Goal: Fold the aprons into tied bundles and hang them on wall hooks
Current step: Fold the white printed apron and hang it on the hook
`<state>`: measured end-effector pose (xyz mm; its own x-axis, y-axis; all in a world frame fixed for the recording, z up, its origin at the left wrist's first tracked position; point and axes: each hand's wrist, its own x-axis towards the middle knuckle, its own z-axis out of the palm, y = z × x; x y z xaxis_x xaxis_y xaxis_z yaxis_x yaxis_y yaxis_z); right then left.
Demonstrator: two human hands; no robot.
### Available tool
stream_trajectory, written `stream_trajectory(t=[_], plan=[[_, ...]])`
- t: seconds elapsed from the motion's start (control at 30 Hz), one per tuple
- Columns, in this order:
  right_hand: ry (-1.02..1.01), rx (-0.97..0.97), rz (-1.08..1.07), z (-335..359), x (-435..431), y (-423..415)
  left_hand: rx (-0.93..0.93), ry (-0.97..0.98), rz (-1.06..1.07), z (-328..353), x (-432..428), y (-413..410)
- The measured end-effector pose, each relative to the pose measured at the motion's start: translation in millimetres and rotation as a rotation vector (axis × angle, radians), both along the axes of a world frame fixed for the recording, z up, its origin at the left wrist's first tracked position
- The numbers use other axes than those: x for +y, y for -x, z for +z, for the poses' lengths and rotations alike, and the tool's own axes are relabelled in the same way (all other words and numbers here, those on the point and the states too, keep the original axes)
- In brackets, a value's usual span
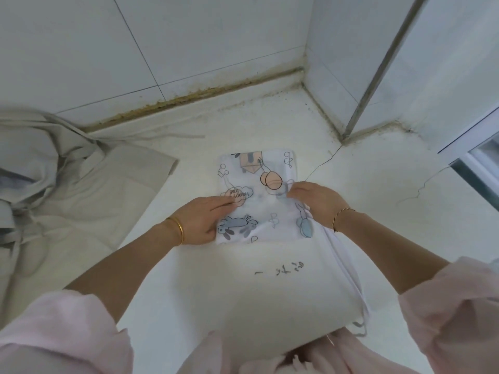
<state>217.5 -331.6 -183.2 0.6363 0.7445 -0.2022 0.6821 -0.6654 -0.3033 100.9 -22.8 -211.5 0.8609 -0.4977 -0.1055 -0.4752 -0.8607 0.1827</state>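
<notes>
Apron in grey [81, 190] lies crumpled at the left of the worktop [378, 211], untouched. Next right, left hand [201, 220] rests flat on the folded printed apron [253, 211] mid-worktop, grip apart, fingers straight. Right hand [316, 203] has its grip pinched on that apron's right edge; fabric looks thin, light, floppy, probably slick, so pin the folds and take the trailing strap [348, 276] for tying.

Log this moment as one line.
stage: folding | left hand: presses printed apron flat | right hand: pinches its folded edge | grey apron: unfolded, left
</notes>
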Motion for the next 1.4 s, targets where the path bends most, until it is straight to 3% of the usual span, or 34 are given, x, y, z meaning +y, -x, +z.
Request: stream_trajectory(t=[0.23, 0.4, 0.5, 0.63, 0.73, 0.87, 0.97, 1.2, 1.3, 1.37, 1.4], plan=[[-0.074, 0.164, -0.157, -1, 0, -1, -0.018, 0.119, 0.07, -5, 2, -1], [-0.111, 0.345, -0.273, -4, -1, -5, 0.176, 0.66, 0.647, 8, -21, 0], [-0.172, 0.429, -0.403, -5, 6, -6, 0.231, 0.799, 0.93, 14, -33, -10], [-0.355, 0.549, -0.586, -3, 16, -4, 0.262, 0.776, 1.102, 8, -38, -15], [-0.3, 0.443, -0.559, -5, 21, 1, 0.255, 0.684, 1.153, 5, -42, -13], [-0.314, 0.49, -0.596, -8, 28, 1, 0.28, 0.666, 1.205, 7, -44, -17], [-0.233, 0.432, -0.631, -12, 36, -2, 0.335, 0.772, 1.265, 9, -43, -21], [-0.054, 0.254, -0.676, -22, 51, -5, 0.263, 0.539, 1.299, 11, -51, -23], [0.027, 0.283, -0.703, -22, 56, -11, 0.25, 0.6, 1.355, 13, -55, -25], [0.067, 0.317, -0.72, -22, 59, -15, 0.099, 0.52, 1.348, 17, -58, -24], [0.084, 0.324, -0.721, -22, 59, -16, -0.129, 0.347, 1.243, 15, -58, -24]])
